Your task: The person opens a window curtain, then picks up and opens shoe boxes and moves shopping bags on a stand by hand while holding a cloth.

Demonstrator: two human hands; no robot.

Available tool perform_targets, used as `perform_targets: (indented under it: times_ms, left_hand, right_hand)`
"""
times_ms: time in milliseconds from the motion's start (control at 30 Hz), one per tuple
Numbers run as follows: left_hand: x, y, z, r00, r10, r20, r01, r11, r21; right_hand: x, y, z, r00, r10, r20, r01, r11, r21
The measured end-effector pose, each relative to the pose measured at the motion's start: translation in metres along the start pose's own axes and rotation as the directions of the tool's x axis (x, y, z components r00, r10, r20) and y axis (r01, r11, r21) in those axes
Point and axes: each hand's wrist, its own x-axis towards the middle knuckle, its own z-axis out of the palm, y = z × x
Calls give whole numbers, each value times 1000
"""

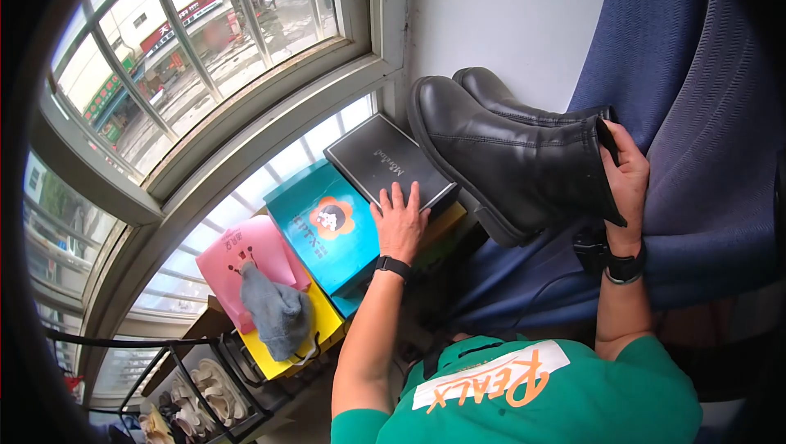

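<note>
A pair of black leather boots point(516, 149) hangs in the air at the upper right, soles facing left and toes up. My right hand point(629, 174) grips them by their shaft tops, its fingers partly hidden inside the openings. My left hand point(400, 223) lies with fingers spread on the near edge of a closed black shoebox point(391, 161) with white lettering. Beside that box is a turquoise box point(315, 215) with an orange flower print, close to my left wrist.
Further left are a pink bag point(237, 260), a grey cloth item point(274, 313) and a yellow box point(327, 321). A black-framed rack point(176, 354) holds several shoes at lower left. A barred window point(196, 59) fills the left side; a blue curtain point(696, 133) hangs on the right.
</note>
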Motion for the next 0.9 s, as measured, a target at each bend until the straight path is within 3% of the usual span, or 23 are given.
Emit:
perform_targets:
  times_ms: [100,200,333,400,500,600,700,800,900]
  left_hand:
    - [7,-6,-10,982,-147,-120,142,989,-44]
    - [-2,2,-15,996,77,-54,-78,997,-23]
    - [-16,26,16,981,195,18,-196,980,37]
    - [-13,38,19,972,227,53,-226,974,-30]
    - [4,52,30,949,310,64,-308,950,-41]
    - [31,59,39,937,342,74,-333,936,-114]
    - [54,59,69,928,365,73,-359,930,-79]
    - [66,58,54,915,394,89,-382,916,-127]
    - [70,62,68,926,375,-32,-373,901,-220]
  right_hand:
    - [2,0,3,1000,2,-1,-2,1000,25]
    - [3,1,4,1000,4,-10,-3,999,33]
    - [3,1,13,1000,9,-28,-7,997,77]
    - [3,2,14,999,-11,-32,12,1000,25]
    - [0,-7,12,999,-4,-41,8,995,98]
    - [-2,-3,5,999,-2,-46,10,983,183]
    - [1,2,-1,999,-30,-40,37,985,171]
    - [5,6,-5,999,-21,-36,27,985,168]
    - [8,9,-8,999,-21,-43,28,987,157]
